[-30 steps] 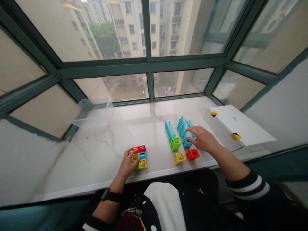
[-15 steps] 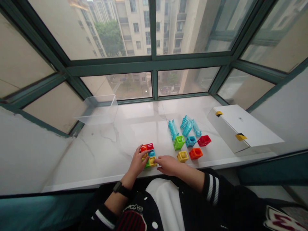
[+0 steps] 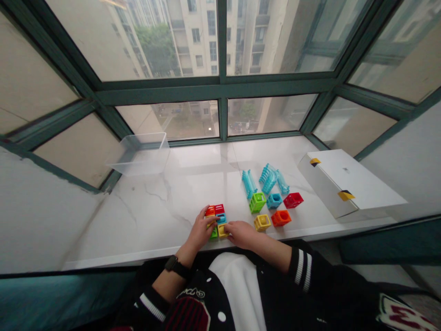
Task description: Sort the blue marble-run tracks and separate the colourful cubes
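On the counter's front part, a cluster of colourful plastic toy blocks sits between my hands. It includes a red block (image 3: 219, 208), an orange block (image 3: 210, 211), a blue block (image 3: 221, 218), a green block (image 3: 214, 234) and a yellow block (image 3: 223, 231). My left hand (image 3: 201, 227) grips the cluster from the left, its fingers reaching over the upper blocks and partly hiding them. From the right, my right hand (image 3: 243, 234) has its fingertips closed on the yellow block at the near right corner.
Right of my hands stand loose blocks: green (image 3: 257, 202), blue (image 3: 274, 201), dark red (image 3: 293, 200), orange (image 3: 281, 218) and yellow (image 3: 262, 223). Behind them lie translucent blue track pieces (image 3: 268, 178). A white box (image 3: 358, 179) is at right, a clear bin (image 3: 144, 161) at back left.
The block cluster has shifted slightly right with both hands on it. A narrow gap now shows between the near yellow and green blocks. The view has tilted a little.
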`<act>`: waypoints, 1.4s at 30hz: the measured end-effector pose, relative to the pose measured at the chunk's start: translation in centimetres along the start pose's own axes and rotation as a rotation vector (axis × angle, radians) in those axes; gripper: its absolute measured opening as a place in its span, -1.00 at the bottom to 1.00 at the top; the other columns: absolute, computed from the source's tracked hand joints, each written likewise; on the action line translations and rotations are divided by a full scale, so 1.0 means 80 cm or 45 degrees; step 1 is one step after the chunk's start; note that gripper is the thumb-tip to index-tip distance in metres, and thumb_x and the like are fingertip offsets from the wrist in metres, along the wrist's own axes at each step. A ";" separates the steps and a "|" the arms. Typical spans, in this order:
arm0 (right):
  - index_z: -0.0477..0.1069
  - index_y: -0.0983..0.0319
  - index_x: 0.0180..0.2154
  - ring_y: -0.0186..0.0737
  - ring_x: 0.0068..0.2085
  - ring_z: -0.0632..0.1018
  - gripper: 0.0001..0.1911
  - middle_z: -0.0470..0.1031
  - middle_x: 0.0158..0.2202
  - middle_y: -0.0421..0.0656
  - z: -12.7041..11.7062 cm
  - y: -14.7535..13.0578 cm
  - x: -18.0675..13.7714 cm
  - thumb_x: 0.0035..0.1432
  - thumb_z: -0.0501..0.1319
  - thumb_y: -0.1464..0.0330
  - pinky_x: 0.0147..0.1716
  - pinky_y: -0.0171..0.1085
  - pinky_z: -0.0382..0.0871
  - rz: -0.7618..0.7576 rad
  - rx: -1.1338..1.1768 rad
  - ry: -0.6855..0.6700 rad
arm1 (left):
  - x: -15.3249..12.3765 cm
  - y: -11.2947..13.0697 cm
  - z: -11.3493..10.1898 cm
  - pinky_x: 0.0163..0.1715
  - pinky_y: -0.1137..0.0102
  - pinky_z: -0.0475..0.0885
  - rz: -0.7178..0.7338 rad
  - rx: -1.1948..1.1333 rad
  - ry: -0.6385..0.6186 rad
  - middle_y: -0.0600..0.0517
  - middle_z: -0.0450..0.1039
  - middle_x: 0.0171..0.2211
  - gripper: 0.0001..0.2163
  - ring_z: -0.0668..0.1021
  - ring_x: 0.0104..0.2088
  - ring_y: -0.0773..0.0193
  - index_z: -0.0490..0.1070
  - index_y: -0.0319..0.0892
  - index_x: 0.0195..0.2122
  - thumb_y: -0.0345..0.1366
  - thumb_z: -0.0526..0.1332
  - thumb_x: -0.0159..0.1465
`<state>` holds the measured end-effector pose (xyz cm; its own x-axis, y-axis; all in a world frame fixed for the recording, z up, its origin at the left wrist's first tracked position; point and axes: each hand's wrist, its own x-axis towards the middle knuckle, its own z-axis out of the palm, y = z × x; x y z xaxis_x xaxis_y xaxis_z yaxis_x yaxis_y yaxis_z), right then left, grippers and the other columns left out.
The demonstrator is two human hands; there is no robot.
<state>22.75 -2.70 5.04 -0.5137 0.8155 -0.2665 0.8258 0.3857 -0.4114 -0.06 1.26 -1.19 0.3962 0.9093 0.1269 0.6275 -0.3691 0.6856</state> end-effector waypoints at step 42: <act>0.31 0.14 0.21 -0.08 0.00 0.59 -0.41 0.51 0.06 -0.03 -0.044 0.008 -0.023 0.21 0.43 0.28 0.03 -0.07 0.54 -0.009 0.658 0.834 | 0.002 0.052 -0.060 0.31 -0.04 0.35 -0.019 -0.185 0.159 -0.12 0.44 0.23 -0.66 0.47 0.24 -0.02 0.49 -0.02 0.18 -0.10 0.20 0.43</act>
<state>25.06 -2.43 8.36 -0.1474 0.9613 0.2328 0.5302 0.2755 -0.8019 -0.58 0.83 5.12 0.2956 0.9345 0.1983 0.5255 -0.3324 0.7832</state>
